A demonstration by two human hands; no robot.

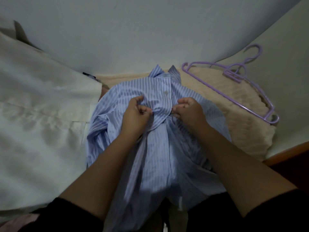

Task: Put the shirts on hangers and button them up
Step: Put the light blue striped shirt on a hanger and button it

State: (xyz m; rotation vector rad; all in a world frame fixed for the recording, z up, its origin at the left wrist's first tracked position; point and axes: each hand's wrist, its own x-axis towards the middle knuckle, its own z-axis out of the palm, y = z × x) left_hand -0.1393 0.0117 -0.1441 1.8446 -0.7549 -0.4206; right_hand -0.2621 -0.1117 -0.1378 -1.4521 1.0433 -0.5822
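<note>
A: Centrally, a blue striped shirt is seen laid collar-away on a cream fuzzy blanket, its lower part draped toward the person. Where are the hands recorded?

B: Both are placed on the shirt front, just below a white button that is seen fastened on the placket. The left hand is curled; a fold of striped cloth is pinched between its thumb and fingers. The remaining fingers are bent inward toward the palm.

A: And the right?

B: The right hand is likewise curled tightly, and the placket edge is gripped at its fingers. Neither hand is spread open. Whether a button is held between the fingertips cannot be told; the spot is blurred and dim.

A: Other items noted?

B: Purple plastic hangers are lain on the blanket to the right of the shirt, apart from it, hooks pointed toward the wall. A white shirt is spread to the left, its edge touching or overlapping the striped one. Dark sleeves are seen pushed up on both forearms. A reddish wooden edge is visible at the right.
</note>
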